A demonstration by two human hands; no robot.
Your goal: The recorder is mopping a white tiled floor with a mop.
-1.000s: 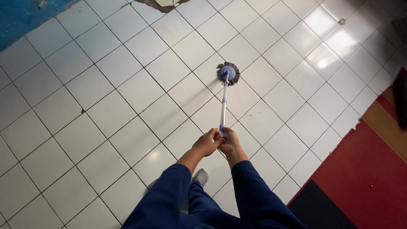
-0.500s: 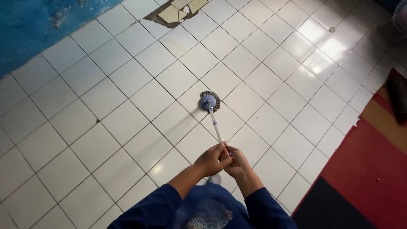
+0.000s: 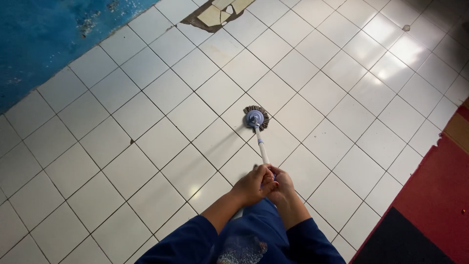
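Note:
A mop with a round blue head and brownish strands [image 3: 256,118] rests on the white tiled floor [image 3: 161,142]. Its white and blue handle [image 3: 262,149] runs back toward me. My left hand [image 3: 252,186] and my right hand [image 3: 282,186] are both closed around the near end of the handle, side by side and touching. My dark blue sleeves reach to the forearms.
A blue wall [image 3: 44,39] runs along the upper left. A broken patch of tile [image 3: 217,12] lies at the top. A red and black mat [image 3: 430,210] covers the floor at the lower right, with an orange stripe at its far edge.
The mop head was pulled back toward me from farther out, then shifted slightly right. The view tilted so the blue wall and broken tile patch came into sight.

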